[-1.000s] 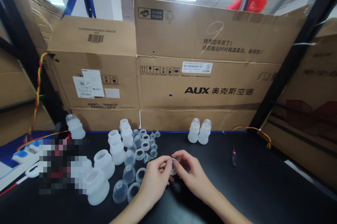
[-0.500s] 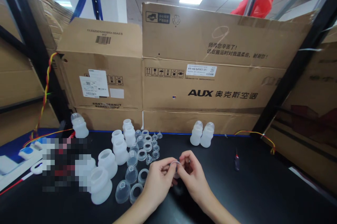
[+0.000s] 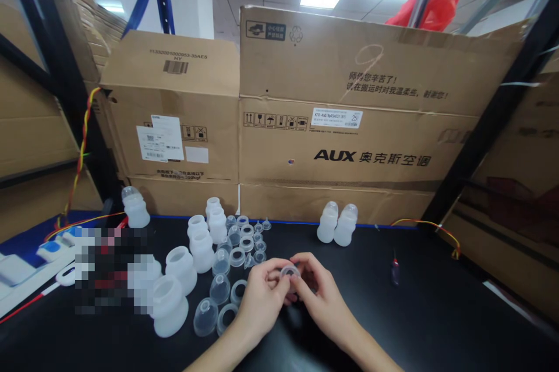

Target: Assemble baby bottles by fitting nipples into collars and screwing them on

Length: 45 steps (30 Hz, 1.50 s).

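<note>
Both my left hand (image 3: 267, 290) and my right hand (image 3: 318, 287) pinch a small translucent bottle collar ring (image 3: 290, 270) between thumbs and fingers, above the black table. Its lower part is hidden by my fingers, and whether a nipple sits in it I cannot make out. Left of my left hand lie loose collar rings (image 3: 237, 257), clear dome caps (image 3: 205, 316) and small clear nipples (image 3: 258, 225) in rough rows. Beyond them stand several open milky baby bottles (image 3: 180, 270).
Two capped bottles (image 3: 328, 223) stand by the cardboard wall (image 3: 371, 186), and another capped bottle (image 3: 135, 209) at far left. A dark-handled screwdriver (image 3: 395, 272) lies to the right. A power strip (image 3: 26, 279) with cables sits left, beside a blurred patch.
Both hands have turned the collar ring so its round opening now faces me more. The view has shifted slightly; the other things stay in place.
</note>
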{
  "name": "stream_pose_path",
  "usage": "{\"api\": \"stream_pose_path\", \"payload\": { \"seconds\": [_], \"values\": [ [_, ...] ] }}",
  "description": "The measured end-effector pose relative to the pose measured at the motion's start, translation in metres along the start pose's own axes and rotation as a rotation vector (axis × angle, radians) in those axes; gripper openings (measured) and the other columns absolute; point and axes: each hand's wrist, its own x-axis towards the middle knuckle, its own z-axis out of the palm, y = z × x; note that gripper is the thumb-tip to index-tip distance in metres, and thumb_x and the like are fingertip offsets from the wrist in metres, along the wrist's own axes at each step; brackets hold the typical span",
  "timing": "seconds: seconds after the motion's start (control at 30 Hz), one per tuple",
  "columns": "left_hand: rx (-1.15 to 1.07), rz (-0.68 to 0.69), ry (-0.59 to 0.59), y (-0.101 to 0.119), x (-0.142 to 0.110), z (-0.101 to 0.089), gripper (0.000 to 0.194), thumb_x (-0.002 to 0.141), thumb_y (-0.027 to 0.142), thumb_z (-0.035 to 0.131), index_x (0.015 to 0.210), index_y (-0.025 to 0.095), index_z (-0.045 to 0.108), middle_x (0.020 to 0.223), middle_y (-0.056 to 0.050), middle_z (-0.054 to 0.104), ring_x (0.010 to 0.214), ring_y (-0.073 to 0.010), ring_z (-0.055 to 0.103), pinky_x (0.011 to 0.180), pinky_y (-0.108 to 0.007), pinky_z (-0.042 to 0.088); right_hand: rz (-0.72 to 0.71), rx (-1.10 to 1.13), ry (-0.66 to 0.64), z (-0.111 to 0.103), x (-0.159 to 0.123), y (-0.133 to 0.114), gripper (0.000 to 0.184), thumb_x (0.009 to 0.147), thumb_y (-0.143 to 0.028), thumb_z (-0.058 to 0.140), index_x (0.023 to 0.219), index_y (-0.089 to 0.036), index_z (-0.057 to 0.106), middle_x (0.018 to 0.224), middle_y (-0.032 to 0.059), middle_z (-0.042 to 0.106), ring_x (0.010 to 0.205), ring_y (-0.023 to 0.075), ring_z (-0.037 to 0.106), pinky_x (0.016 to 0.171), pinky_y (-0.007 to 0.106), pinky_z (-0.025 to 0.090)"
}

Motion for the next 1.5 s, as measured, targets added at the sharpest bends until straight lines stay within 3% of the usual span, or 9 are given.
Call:
{"api": "stream_pose_path", "payload": {
  "seconds": [0.27, 0.5, 0.7, 0.8, 0.93, 1.23, 1.37, 1.5],
  "values": [
    [0.037, 0.017, 0.054, -0.004, 0.002, 0.001, 0.029, 0.071, 0.031, 0.073, 0.093, 0.012, 0.069, 0.063, -0.002, 0.07, 0.052, -0.0152, 0.064, 0.049, -0.023, 0.052, -0.052, -0.012, -0.025, -0.001, -0.001, 0.003, 0.022, 0.097, -0.033, 0.06, 0.116, -0.021, 0.061, 0.084, 0.0012, 0.065, 0.074, 0.0178, 0.064, 0.07, 0.029, 0.052],
    [0.092, 0.05, 0.09, -0.014, 0.008, 0.001, 0.007, 0.072, 0.019, 0.064, 0.077, 0.015, 0.066, 0.051, 0.003, 0.06, 0.044, -0.0105, 0.051, 0.044, -0.019, 0.04, -0.122, -0.109, 0.066, 0.009, -0.006, 0.012, 0.028, 0.093, -0.025, 0.061, 0.12, -0.023, 0.055, 0.077, -0.0036, 0.059, 0.068, 0.0148, 0.058, 0.066, 0.025, 0.049],
    [0.096, 0.096, 0.096, -0.009, 0.001, 0.004, 0.008, 0.077, 0.018, 0.062, 0.084, 0.019, 0.06, 0.051, 0.006, 0.057, 0.044, -0.0089, 0.047, 0.043, -0.016, 0.033, -0.164, -0.183, 0.163, 0.016, -0.009, 0.009, 0.025, 0.088, -0.017, 0.06, 0.111, -0.024, 0.055, 0.07, -0.0072, 0.054, 0.061, 0.0126, 0.054, 0.059, 0.022, 0.045],
    [0.104, 0.11, 0.087, -0.009, -0.002, 0.006, 0.009, 0.078, 0.017, 0.061, 0.087, 0.02, 0.06, 0.054, 0.005, 0.062, 0.046, -0.0098, 0.051, 0.046, -0.017, 0.037, -0.197, -0.218, 0.18, 0.017, -0.01, 0.006, 0.024, 0.087, -0.016, 0.058, 0.109, -0.024, 0.058, 0.069, -0.0072, 0.053, 0.061, 0.0125, 0.053, 0.059, 0.022, 0.044],
    [0.084, 0.125, 0.068, -0.011, -0.004, 0.007, 0.008, 0.08, 0.016, 0.059, 0.087, 0.02, 0.06, 0.061, 0.001, 0.069, 0.055, -0.0145, 0.063, 0.053, -0.02, 0.045, -0.226, -0.258, 0.169, 0.017, -0.011, 0.006, 0.021, 0.087, -0.016, 0.058, 0.106, -0.023, 0.061, 0.07, -0.0061, 0.054, 0.06, 0.0128, 0.051, 0.058, 0.022, 0.043],
    [0.187, 0.155, 0.062, -0.012, 0.0, 0.002, 0.005, 0.086, 0.017, 0.058, 0.088, 0.02, 0.061, 0.061, 0.003, 0.066, 0.056, -0.0139, 0.062, 0.053, -0.019, 0.042, -0.14, -0.233, 0.197, 0.018, -0.007, 0.007, 0.015, 0.092, -0.026, 0.059, 0.107, -0.021, 0.06, 0.068, -0.0048, 0.055, 0.06, 0.0141, 0.053, 0.058, 0.024, 0.044],
    [0.245, 0.19, 0.033, -0.008, -0.002, 0.0, 0.013, 0.09, 0.024, 0.059, 0.102, 0.02, 0.064, 0.074, -0.001, 0.072, 0.062, -0.0155, 0.065, 0.057, -0.022, 0.045, -0.12, -0.211, 0.238, 0.012, -0.004, 0.008, 0.019, 0.095, -0.034, 0.061, 0.109, -0.021, 0.06, 0.072, -0.002, 0.061, 0.061, 0.0155, 0.057, 0.059, 0.025, 0.047],
    [0.278, 0.211, 0.029, -0.005, -0.005, 0.0, 0.016, 0.094, 0.03, 0.058, 0.104, 0.019, 0.065, 0.078, -0.003, 0.073, 0.064, -0.0156, 0.065, 0.058, -0.022, 0.045, -0.117, -0.187, 0.158, 0.007, -0.004, 0.004, 0.019, 0.099, -0.039, 0.058, 0.103, -0.021, 0.063, 0.083, 0.0042, 0.07, 0.071, 0.0188, 0.065, 0.066, 0.028, 0.051]
  ]
}}
